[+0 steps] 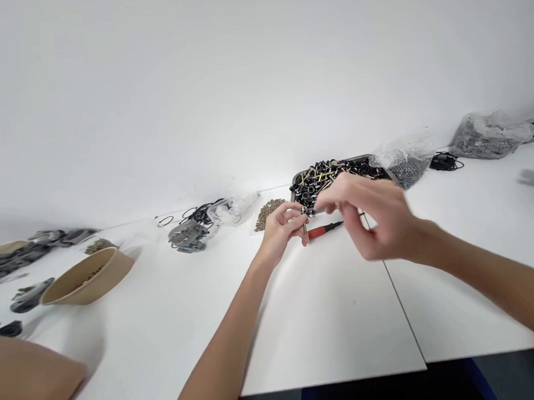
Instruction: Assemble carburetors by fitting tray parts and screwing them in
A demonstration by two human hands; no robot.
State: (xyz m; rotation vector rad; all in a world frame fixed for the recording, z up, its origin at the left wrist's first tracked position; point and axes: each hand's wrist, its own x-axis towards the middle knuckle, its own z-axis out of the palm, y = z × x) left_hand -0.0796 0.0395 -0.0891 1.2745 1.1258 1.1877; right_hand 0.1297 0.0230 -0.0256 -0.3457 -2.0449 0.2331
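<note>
My left hand is closed in a pinch around a small shiny metal fitting with a brass-coloured stem pointing down. Just to its right, my right hand is raised, its fingers curled in and slightly smeared by motion. Whatever sits between the right fingertips is too small to name. Behind the left fingertips, a red-handled tool with a thin dark shaft lies on the table. Beyond both hands stands a metal tray heaped with black ring-shaped parts and brass-coloured pins.
A pile of small brass-coloured pieces lies left of the tray. Plastic bags of grey parts stand to its right. Further left are a grey device, cables and a tan bowl. A seam crosses the white table.
</note>
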